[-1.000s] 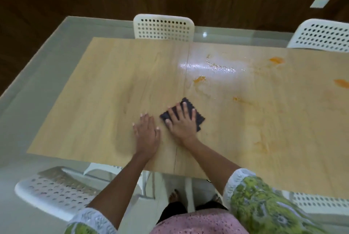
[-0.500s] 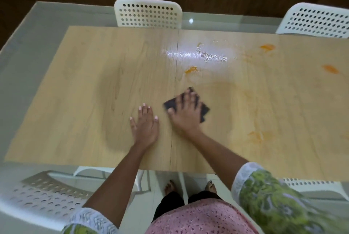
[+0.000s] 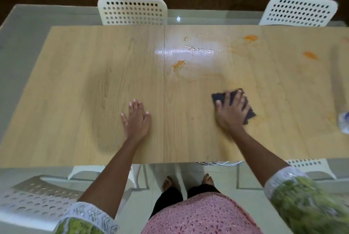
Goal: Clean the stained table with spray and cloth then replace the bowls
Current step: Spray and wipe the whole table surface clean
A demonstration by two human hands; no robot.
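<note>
A light wooden table (image 3: 75, 86) fills the view. My right hand (image 3: 231, 112) presses flat, fingers spread, on a dark cloth (image 3: 219, 96) right of the table's centre seam. My left hand (image 3: 137, 119) rests flat on the bare wood left of the seam. Orange stains lie beyond the cloth: one (image 3: 179, 63) near the seam, two more (image 3: 250, 37) (image 3: 309, 55) toward the far right. A wet foamy streak (image 3: 200, 50) glistens by the far edge. A pale bottle-like object (image 3: 344, 122), blurred and cut by the right frame edge, stands on the table. No bowls are in view.
Two white perforated chairs (image 3: 132, 10) (image 3: 298, 9) stand at the far side. Another white chair (image 3: 32, 199) is at the near left, and one (image 3: 309, 167) sits tucked under the near right edge. My feet (image 3: 188, 180) stand on the grey floor below the near edge.
My right hand has slid the cloth to the right, away from the seam and from my left hand. The left hand stays flat in place. The view has tilted down.
</note>
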